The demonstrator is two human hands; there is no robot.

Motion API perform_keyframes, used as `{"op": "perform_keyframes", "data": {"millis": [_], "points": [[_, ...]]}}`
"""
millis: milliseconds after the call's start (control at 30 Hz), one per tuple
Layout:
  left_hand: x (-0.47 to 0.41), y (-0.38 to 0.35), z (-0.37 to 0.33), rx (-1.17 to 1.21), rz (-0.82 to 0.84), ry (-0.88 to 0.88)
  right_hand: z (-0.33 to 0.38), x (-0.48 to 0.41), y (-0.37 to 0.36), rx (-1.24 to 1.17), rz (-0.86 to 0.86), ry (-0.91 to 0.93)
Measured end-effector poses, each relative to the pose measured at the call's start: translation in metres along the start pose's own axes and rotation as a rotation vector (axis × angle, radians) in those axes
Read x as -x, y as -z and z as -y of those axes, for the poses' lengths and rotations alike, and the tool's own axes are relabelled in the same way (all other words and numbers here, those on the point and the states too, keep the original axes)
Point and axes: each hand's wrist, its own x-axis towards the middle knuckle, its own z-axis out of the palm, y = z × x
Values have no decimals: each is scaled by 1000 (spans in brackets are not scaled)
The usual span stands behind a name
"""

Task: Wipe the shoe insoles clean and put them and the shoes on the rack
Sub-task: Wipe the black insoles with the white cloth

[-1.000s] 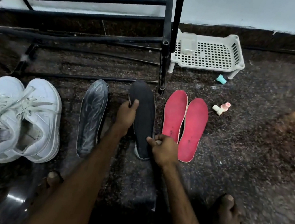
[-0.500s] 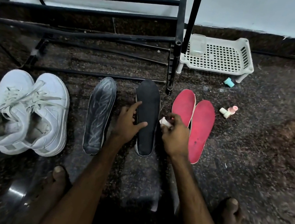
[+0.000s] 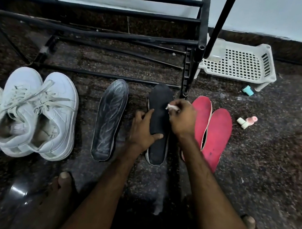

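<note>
Currently the black insole (image 3: 159, 127) is lying flat on the floor (image 3: 274, 170), just in front of the rack (image 3: 110, 9). The left hand (image 3: 142, 130) is pressing it down, fingers spread and straight. The right hand (image 3: 181, 118) is pinching a small white wipe (image 3: 172, 107) against its toe half, fingers curled together. Judging by appearance, the insole is handling as light, thin and floppy; gripping it mid-edge is advisable.

At frame centre the left hand (image 3: 144, 131) presses flat on the black insole (image 3: 155, 150), and the right hand (image 3: 181, 118) pinches a small white wipe (image 3: 172, 107) against the insole's upper part. Red insoles (image 3: 216, 139) lie right, a grey insole (image 3: 109, 118) and white shoes (image 3: 37, 114) left, and the rack (image 3: 110, 9) stands above.
</note>
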Motion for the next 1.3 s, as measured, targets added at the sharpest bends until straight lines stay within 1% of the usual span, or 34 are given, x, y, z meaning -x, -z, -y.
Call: {"op": "perform_keyframes", "data": {"millis": [100,233,300,367,400,433,500,533,567,633,700,733,767,800,833,867,900,967,1067,1167,1233,1300], "points": [[1,0,-2,-8,-10,20,10,-6,-12,-15,21,47],[2,-2,-4,19,-31,17,1,9,-29,95,120,174],[2,-1,-4,38,-42,20,-1,20,-33,83,129,225],[3,0,-6,44,-43,29,1,28,-34,31,148,224],[3,2,-7,58,-28,29,1,31,-34,-22,139,171],[4,5,-6,77,1,27,1,32,-33,-103,105,72],[6,16,1,109,55,19,3,34,-32,-380,17,-183],[7,23,5,125,49,9,3,33,-30,-512,-29,-288],[8,33,9,145,2,0,6,33,-29,-600,-66,-348],[11,56,19,121,-209,26,17,32,-27,-745,-61,-424],[14,80,29,-5,-450,147,29,34,-30,-855,-31,-485],[17,91,34,-69,-517,246,32,36,-33,-882,-23,-506],[20,98,40,-124,-520,354,33,39,-36,-894,-15,-523],[25,102,45,-172,-473,442,34,44,-37,-904,-1,-539],[29,102,49,-206,-411,492,34,49,-38,-914,24,-559],[33,100,53,-212,-353,500,34,55,-37,-930,57,-579],[37,98,58,-185,-311,486,35,61,-35,-942,98,-592],[41,97,62,-60,-264,470,36,72,-28,-933,188,-597],[48,99,62,282,-269,474,39,82,-16,-870,234,-596],[68,105,39,617,-250,382,56,91,1,-858,245,-588],[83,110,17,703,-252,286,73,96,15,-722,285,-511],[98,115,-1,750,-202,204,89,101,32,-550,342,-371]]}}
